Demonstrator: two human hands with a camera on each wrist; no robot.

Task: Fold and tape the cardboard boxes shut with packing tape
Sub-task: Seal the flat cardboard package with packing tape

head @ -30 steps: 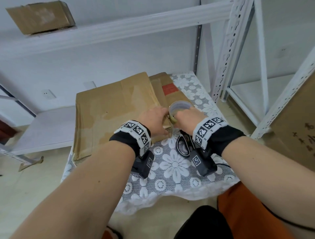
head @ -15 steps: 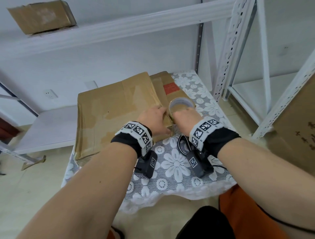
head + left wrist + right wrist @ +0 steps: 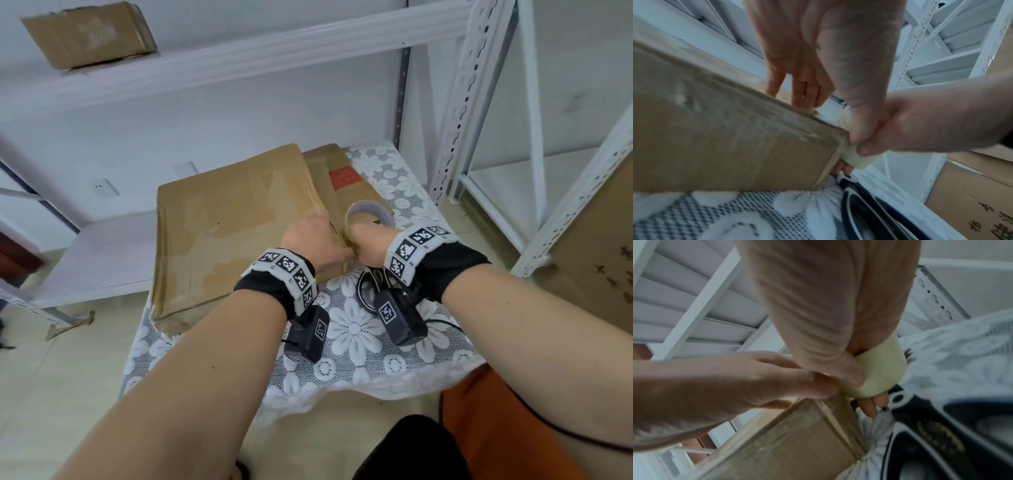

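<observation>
A large flat cardboard box lies on the lace-covered table. My left hand is at its near right corner, fingers laid straight on the top and thumb pressed down the corner. My right hand grips the clear packing tape roll right against that corner. The roll sits between thumb and fingers, and its free end is hidden under the two thumbs. A smaller box with a red label lies behind the roll.
Black-handled scissors lie on the cloth just under my right wrist. White metal shelving stands at the right and behind. Another carton leans at the far right, and one box sits on an upper shelf.
Both hands stay at the box's near right corner. My right wrist and the roll have shifted slightly away from me along the box edge. The box has not moved.
</observation>
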